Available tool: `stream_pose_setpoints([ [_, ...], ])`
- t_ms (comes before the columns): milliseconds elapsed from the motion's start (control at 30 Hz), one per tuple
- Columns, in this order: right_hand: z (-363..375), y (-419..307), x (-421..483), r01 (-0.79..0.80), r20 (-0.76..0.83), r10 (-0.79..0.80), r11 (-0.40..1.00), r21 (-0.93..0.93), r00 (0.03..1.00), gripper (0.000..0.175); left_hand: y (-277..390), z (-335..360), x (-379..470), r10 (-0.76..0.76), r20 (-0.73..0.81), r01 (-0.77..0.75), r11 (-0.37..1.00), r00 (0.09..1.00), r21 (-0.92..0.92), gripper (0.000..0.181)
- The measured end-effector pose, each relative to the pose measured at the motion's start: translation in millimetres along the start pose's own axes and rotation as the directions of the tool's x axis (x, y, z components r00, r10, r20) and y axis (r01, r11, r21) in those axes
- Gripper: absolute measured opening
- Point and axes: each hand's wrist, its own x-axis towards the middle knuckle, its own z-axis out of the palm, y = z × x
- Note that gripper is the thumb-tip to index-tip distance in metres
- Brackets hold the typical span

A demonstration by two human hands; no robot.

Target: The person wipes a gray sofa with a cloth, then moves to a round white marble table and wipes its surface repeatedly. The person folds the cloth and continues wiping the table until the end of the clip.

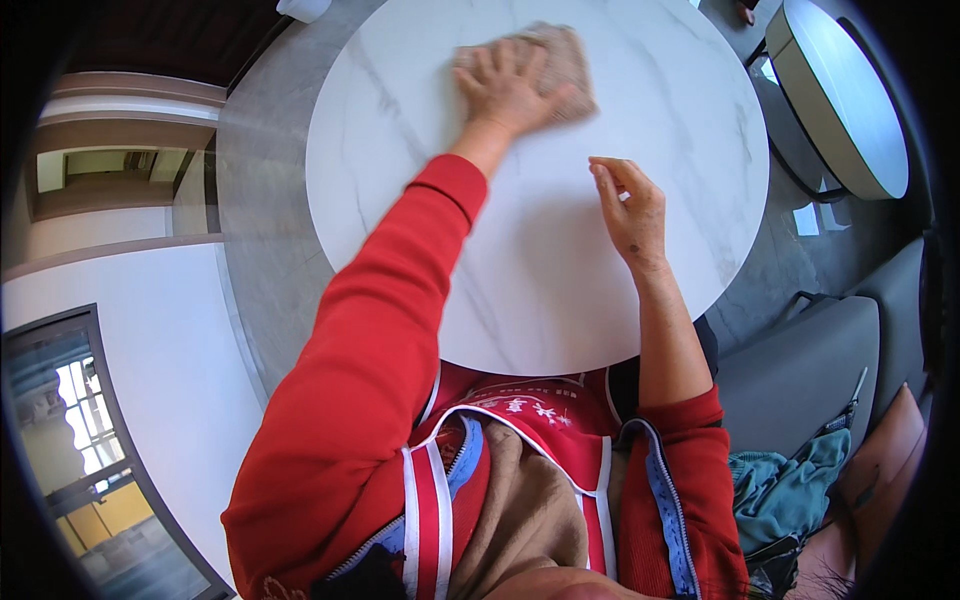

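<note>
My left hand [510,90] lies flat with spread fingers on a folded light-brown cloth [566,64], pressed against the far part of a round white marble-patterned table [525,300]. Hand and cloth are slightly blurred. Over the right half of the tabletop is my right hand [630,202], its fingers bent and the fingertips close to the thumb; nothing shows between them. Its shadow falls on the table to its left. A red apron [525,405] with white trim covers my lap at the near edge.
A second round table [844,97] stands at upper right. Grey seats [802,375] with a teal cloth [795,487] are at lower right. A white container [304,7] shows at the top left, and a white wall [172,337] rises on the left.
</note>
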Motion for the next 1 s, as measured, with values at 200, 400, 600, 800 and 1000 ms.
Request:
stream_pose_setpoints([
  [200, -7.8, 6.8, 3.3, 0.011, -0.047, -0.006, 0.994, 0.113, 0.999, 0.015, 49.6, -10.4, -84.9, 0.307, -0.096, -0.32, 0.93, 0.947, -0.18, 0.08],
  [400, -6.3, 1.6, -2.7, -0.065, 0.202, 0.065, 0.998, -0.006, 0.977, 0.021, -69.8, -1.6, -83.6, -0.028, -0.064, 0.032, 0.997, 0.998, 0.066, 0.077],
  [600, -4.5, -0.8, -2.6, -0.011, 0.26, 0.04, 0.993, -0.115, 0.965, 0.022, -158.2, -20.2, -61.4, -0.618, 0.128, 0.614, 0.786, 0.776, 0.072, 0.076],
  [800, 1.6, 4.6, -2.0, -0.012, 0.161, 0.019, 0.999, -0.045, 0.987, 0.019, -44.8, -14.4, -51.4, -0.258, 0.051, 0.257, 0.966, 0.965, 0.03, 0.077],
  [1000, -9.7, 17.0, 5.2, 0.019, -0.049, -0.023, 0.996, -0.085, 0.999, 0.016, 50.4, -32.5, -142.5, 0.222, 0.0, -0.216, 0.949, 0.975, -0.228, 0.08],
])
